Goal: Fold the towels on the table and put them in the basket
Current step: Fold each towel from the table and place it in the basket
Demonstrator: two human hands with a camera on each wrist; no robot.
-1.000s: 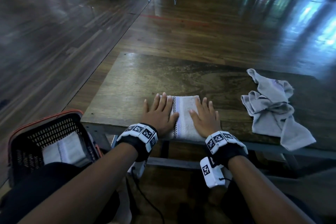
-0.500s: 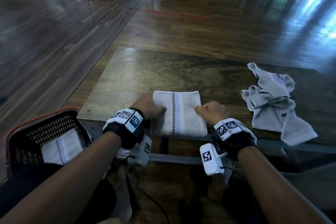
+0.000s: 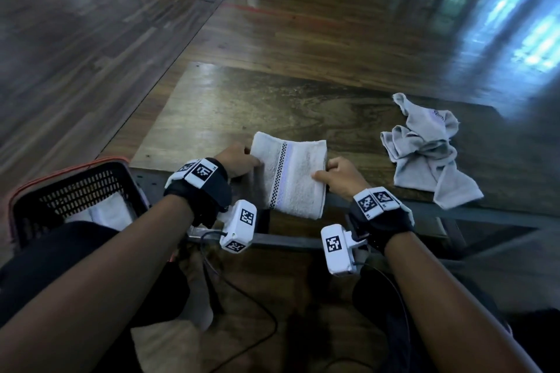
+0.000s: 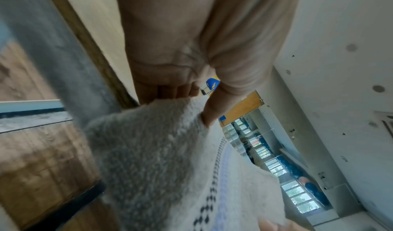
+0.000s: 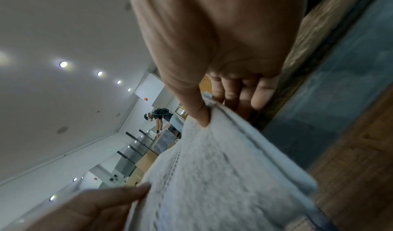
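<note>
White folded towel (image 3: 292,177) between both hands, left hand (image 3: 238,160) pinching one edge, right hand (image 3: 341,179) the other

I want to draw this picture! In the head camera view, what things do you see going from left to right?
basket → left hand → folded white towel → right hand → crumpled grey towel

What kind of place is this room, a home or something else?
Probably a large hall or studio, not a home: a wide polished wood floor with a red line, a high ceiling with rows of spotlights, and another person wearing similar gear at a table far off.
</note>
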